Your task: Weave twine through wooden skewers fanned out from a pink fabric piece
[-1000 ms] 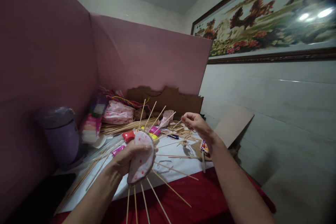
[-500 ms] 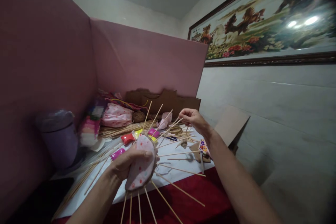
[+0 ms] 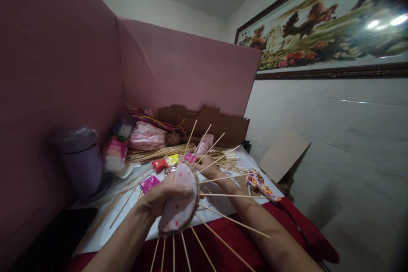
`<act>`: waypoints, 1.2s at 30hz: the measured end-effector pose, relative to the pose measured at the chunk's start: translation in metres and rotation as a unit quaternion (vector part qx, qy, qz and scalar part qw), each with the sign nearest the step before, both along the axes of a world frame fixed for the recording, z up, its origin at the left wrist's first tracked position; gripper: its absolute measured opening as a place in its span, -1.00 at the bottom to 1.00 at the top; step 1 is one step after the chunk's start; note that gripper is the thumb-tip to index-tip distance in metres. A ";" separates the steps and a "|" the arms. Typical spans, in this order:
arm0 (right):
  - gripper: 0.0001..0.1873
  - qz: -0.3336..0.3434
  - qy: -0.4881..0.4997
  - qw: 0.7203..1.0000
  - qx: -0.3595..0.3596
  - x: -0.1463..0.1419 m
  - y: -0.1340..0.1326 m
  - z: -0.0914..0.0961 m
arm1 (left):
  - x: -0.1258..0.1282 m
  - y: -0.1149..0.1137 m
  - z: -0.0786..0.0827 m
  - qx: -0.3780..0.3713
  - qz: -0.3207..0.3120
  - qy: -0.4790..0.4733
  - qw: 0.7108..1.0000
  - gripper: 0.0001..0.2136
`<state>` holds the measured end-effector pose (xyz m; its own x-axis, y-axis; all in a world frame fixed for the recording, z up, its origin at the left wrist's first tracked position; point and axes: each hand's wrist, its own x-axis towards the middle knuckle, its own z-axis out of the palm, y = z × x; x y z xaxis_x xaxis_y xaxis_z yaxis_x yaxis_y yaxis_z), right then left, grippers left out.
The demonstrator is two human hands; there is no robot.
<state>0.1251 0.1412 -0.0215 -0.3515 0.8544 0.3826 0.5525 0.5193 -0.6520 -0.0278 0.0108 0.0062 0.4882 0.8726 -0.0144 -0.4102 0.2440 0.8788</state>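
Note:
My left hand (image 3: pixel 172 193) grips a disc covered in pale spotted cloth (image 3: pixel 179 210), its thumb lying across the front. Thin wooden sticks (image 3: pixel 234 219) fan out from the disc's rim, where brown twine (image 3: pixel 195 216) is wound around their bases. Behind the upper sticks is my right hand (image 3: pixel 205 165), close to the disc's far edge. Its fingers are pinched together on the twine, though the sticks partly cover them and the strand itself is hard to make out.
Red, yellow and purple packets (image 3: pixel 160 164) lie on the white table covering (image 3: pixel 105 231). Behind them are bundled sticks (image 3: pixel 149 154), a twine ball (image 3: pixel 172 139) and torn cardboard (image 3: pixel 204 120). A flower-patterned glue gun (image 3: pixel 263 187) lies right; a purple bin (image 3: pixel 81 170) stands left.
My right hand has moved left and down from beyond the stick tips to behind the sticks near the disc. The left hand keeps its hold. The view has turned slightly left.

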 end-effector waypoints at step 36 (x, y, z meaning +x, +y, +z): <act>-0.65 -0.007 0.111 0.993 0.041 0.076 -0.006 0.104 | 0.009 0.002 0.003 -0.069 0.052 0.011 0.996 -0.81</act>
<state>0.2008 0.1350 0.0827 -0.2394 0.8207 0.5189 0.4064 0.5700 -0.7141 -0.0188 0.0123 0.0087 0.3943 0.9070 -0.1478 -0.4210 0.3212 0.8483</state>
